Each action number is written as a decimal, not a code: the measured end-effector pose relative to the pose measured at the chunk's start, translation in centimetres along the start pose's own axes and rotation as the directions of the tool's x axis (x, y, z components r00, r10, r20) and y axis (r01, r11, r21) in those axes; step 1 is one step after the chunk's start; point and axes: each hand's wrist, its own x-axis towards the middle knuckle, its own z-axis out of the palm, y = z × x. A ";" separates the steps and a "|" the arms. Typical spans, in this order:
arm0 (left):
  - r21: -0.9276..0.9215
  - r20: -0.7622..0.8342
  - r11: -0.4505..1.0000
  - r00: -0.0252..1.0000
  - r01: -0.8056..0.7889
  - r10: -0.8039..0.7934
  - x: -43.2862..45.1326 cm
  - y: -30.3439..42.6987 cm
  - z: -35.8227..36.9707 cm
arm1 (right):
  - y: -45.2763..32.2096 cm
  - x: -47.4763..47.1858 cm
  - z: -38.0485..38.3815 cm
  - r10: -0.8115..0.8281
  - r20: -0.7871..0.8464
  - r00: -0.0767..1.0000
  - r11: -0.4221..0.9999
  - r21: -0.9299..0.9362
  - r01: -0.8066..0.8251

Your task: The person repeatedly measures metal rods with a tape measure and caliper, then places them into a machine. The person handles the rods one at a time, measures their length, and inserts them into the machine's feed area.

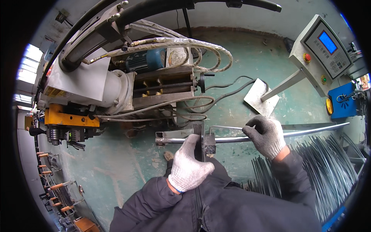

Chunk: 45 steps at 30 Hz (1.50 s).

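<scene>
My right hand (265,137), in a grey-palmed knit work glove, pinches the right end of a thin metal rod (226,127). The rod's left end bends down at a dark metal block (210,143). A shiny metal bar (232,139) runs lengthwise below the rod and past my right hand. To the left, my gloved left hand (189,166) is beside an upright dark metal plate (198,145). Its fingers and thumb are spread, with nothing seen between them; whether the fingertips touch the plate is unclear.
A hydraulic machine (84,81) with a yellow head (72,117) and hoses (208,46) stands ahead and left. A control panel (321,49) rises at right on a base plate (261,97). Many thin metal rods (327,171) lie at lower right. A rack with wooden rollers (56,186) is left.
</scene>
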 end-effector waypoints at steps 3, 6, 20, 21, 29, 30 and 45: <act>-0.069 0.178 0.975 0.965 0.209 -0.194 2.2 1.9 -1.6 | 0.2 -1.1 1.2 0.048 -0.092 0.995 0.995 0.094 -0.040; -0.167 0.206 0.964 0.963 0.208 -0.173 2.3 -0.5 -1.2 | 1.4 -1.3 2.4 0.001 -0.168 0.986 0.993 0.114 0.019; -0.063 0.026 0.997 0.998 0.053 -0.051 0.4 -0.2 0.3 | 1.4 -2.3 4.0 0.118 -0.314 0.942 0.898 0.439 0.034; -0.038 0.038 0.999 0.999 0.037 -0.035 0.5 -0.6 0.3 | 1.1 -2.1 4.4 0.109 -0.340 0.934 0.877 0.474 0.071; -0.137 0.214 0.965 0.958 0.223 -0.191 1.3 -0.8 -1.1 | 1.0 -1.7 4.6 0.082 -0.398 0.914 0.939 0.338 0.064; -0.138 0.251 0.963 0.949 0.230 -0.191 1.2 0.2 -1.9 | 1.4 -1.9 4.9 0.104 -0.428 0.898 0.932 0.357 0.063; -0.269 -0.170 0.963 0.984 -0.004 -0.044 -9.6 -18.1 -29.7 | -8.9 -12.6 17.5 -0.058 -0.936 0.347 0.997 -0.036 0.068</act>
